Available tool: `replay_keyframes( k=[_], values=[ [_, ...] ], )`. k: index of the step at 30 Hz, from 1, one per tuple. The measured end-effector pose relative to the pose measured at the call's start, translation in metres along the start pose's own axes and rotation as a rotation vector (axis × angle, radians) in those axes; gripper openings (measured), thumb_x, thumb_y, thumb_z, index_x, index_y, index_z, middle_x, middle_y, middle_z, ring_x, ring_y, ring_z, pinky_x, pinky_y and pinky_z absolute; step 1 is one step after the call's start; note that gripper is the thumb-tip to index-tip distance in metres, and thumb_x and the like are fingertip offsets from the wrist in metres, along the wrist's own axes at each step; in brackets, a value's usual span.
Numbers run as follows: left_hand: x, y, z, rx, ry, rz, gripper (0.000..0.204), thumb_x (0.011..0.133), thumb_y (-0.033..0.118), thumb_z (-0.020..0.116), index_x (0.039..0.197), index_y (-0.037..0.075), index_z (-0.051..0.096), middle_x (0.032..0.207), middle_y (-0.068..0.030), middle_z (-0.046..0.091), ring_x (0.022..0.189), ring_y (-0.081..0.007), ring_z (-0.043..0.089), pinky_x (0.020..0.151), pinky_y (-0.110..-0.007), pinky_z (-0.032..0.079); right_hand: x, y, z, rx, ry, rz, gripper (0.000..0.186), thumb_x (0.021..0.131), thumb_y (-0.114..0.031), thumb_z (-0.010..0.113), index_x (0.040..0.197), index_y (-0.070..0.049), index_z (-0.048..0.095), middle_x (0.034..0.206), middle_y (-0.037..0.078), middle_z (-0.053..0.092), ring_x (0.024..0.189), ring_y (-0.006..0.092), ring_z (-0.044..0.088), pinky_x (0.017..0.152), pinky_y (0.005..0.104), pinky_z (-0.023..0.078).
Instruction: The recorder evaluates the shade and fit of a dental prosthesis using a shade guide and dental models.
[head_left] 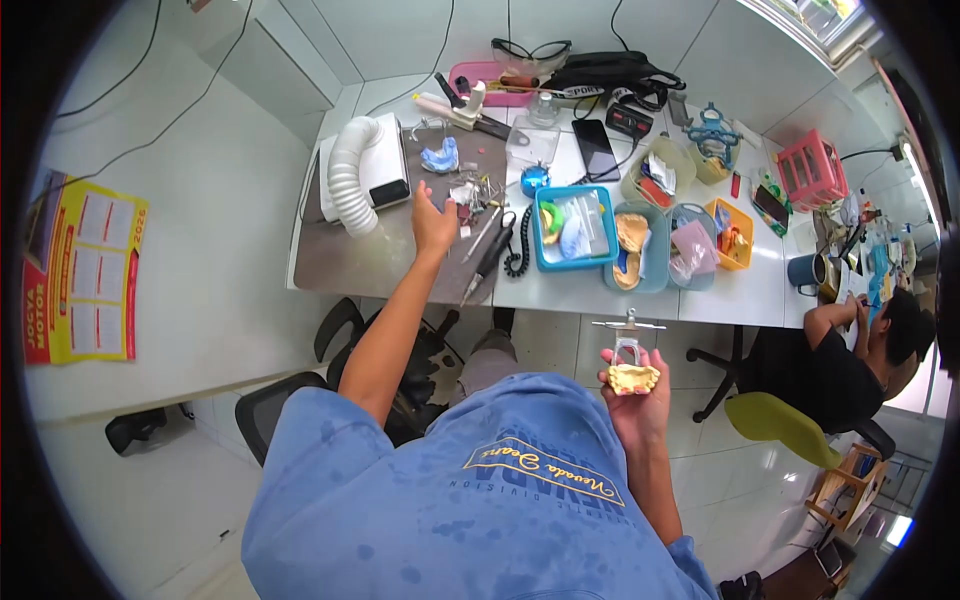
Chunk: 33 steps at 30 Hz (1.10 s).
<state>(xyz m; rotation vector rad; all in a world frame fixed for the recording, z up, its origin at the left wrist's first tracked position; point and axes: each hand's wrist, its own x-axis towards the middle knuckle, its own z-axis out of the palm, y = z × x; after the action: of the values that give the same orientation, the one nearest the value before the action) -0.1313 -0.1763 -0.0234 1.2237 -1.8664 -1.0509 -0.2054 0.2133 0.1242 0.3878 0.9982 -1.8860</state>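
Note:
My right hand (645,410), held in front of my chest off the table edge, grips a pale yellow dental cast (633,379) attached to a metal articulator (627,345). The articulator's frame and crossbar stick up beyond the fingers. My left hand (434,222) reaches over the brown work surface (380,262) with its fingers stretched out and apart, and nothing shows in it. Just beyond those fingers sit a blue dental piece (440,156) and a cluster of small metal tools and scraps (472,192). A black handpiece (490,256) lies right of that hand.
A white box (388,160) with a ribbed hose (350,170) stands left of my left hand. Right of the handpiece are a teal basket (541,262), bins with casts (655,272) and an orange basket (745,248). A co-worker (820,375) sits at the far right.

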Motion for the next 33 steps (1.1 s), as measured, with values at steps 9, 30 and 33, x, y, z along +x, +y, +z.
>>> replay_keyframes(
  k=[9, 30, 33],
  values=[
    [0.163, -0.046, 0.049, 0.128, 0.299, -0.293, 0.055, 0.089, 0.013, 0.057, 0.136, -0.011, 0.042, 0.131, -0.0321, 0.052, 0.125, -0.041, 0.051, 0.108, -0.042, 0.038, 0.043, -0.008, 0.051, 0.238, -0.078, -0.122, 0.055, 0.097, -0.055, 0.048, 0.131, -0.012, 0.044, 0.108, 0.017, 0.062, 0.087, 0.028, 0.062, 0.073, 0.0347, 0.049],
    [0.121, 0.027, -0.012, 0.073, -0.084, 0.136, 0.03, 0.104, 0.025, 0.048, 0.092, 0.001, 0.062, 0.075, -0.0072, 0.067, 0.074, -0.0156, 0.065, 0.065, -0.031, 0.048, 0.101, -0.077, 0.085, -0.295, -0.155, -0.226, 0.043, 0.097, -0.044, 0.047, 0.118, -0.006, 0.048, 0.103, 0.018, 0.062, 0.068, 0.0217, 0.064, 0.051, 0.0246, 0.047],
    [0.102, 0.047, -0.02, -0.2, -0.281, 0.035, 0.026, 0.103, 0.024, 0.05, 0.094, 0.002, 0.058, 0.069, -0.0017, 0.056, 0.067, -0.008, 0.053, 0.057, -0.027, 0.043, 0.122, -0.099, 0.104, -0.474, -0.185, -0.279, 0.041, 0.096, -0.043, 0.048, 0.115, -0.006, 0.048, 0.105, 0.016, 0.063, 0.065, 0.0163, 0.063, 0.048, 0.0213, 0.043]
  ],
)
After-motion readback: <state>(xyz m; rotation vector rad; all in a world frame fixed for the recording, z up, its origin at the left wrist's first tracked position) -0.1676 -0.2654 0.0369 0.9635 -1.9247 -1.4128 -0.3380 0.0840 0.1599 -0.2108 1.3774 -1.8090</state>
